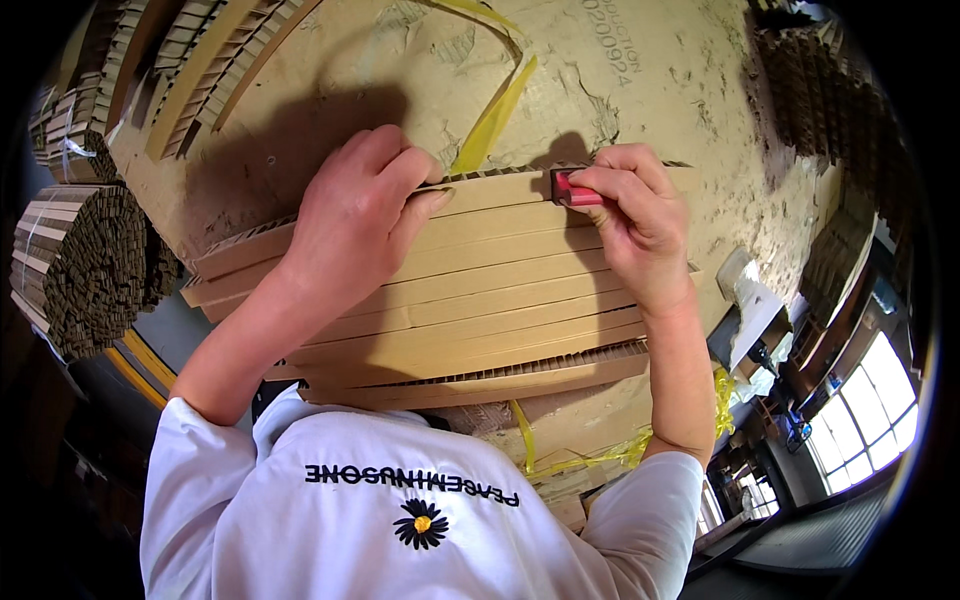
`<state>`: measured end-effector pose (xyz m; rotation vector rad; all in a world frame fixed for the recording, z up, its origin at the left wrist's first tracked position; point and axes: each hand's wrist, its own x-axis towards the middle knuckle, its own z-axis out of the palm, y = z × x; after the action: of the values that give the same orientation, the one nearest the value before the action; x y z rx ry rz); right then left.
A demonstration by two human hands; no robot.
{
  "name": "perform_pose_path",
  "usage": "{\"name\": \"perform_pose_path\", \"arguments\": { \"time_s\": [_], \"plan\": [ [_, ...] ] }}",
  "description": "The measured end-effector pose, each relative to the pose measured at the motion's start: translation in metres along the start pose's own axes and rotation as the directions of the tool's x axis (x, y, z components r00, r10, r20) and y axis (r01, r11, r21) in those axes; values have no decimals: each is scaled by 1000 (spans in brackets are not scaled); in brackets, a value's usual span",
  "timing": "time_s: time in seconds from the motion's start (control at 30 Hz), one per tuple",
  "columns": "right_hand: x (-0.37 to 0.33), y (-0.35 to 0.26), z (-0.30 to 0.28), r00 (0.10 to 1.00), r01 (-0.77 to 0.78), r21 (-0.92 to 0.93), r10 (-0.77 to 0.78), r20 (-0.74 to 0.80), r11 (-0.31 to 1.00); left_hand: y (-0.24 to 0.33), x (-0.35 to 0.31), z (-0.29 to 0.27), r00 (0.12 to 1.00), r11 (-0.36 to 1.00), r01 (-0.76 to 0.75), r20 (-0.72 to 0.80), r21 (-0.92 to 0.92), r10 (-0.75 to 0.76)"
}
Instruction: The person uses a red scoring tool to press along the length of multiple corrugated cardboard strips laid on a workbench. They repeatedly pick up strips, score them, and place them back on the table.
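Note:
Several tan cardboard strips (480, 270) lie side by side in front of me, with corrugated edges showing along some of them. My left hand (365, 205) is closed at the far edge of the bundle, its thumb and forefinger pinching the farthest strip (500, 192). Farther right, my right hand (640, 215) grips a small red and black tool (576, 190) between thumb and fingers. The tool touches that same strip's edge; its exact kind cannot be made out. A yellow plastic strap (497, 115) lies just beyond the bundle, between my hands.
The strips rest on a worn tan work surface (680, 110). Curved corrugated strips (225, 75) lie at the far left, and a tied roll of cardboard (85, 265) stands left of the surface. More stacked cardboard (820, 100) is at the far right. Yellow strapping (600, 455) trails near me.

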<state>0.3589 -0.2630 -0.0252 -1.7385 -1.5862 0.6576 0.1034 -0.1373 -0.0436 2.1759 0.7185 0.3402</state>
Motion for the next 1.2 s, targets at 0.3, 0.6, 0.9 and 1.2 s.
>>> {"name": "perform_pose_path", "arguments": {
  "time_s": [0.3,0.6,0.9,1.2],
  "plan": [
    [-2,1,-1,1000,13,-25,-14,-15,1000,4,5,6,998,996,56,-5,-68,-56],
    [-38,-20,-21,972,-73,184,111,-208,980,2,10,-4,998,985,56,24,-166,-53],
    [-32,-8,-10,993,-8,33,12,-114,999,25,79,-149,902,875,-34,-361,484,235],
    [-36,-3,-11,996,-35,-34,33,-80,999,40,31,-106,993,960,-101,30,-261,113]
  ]
}}
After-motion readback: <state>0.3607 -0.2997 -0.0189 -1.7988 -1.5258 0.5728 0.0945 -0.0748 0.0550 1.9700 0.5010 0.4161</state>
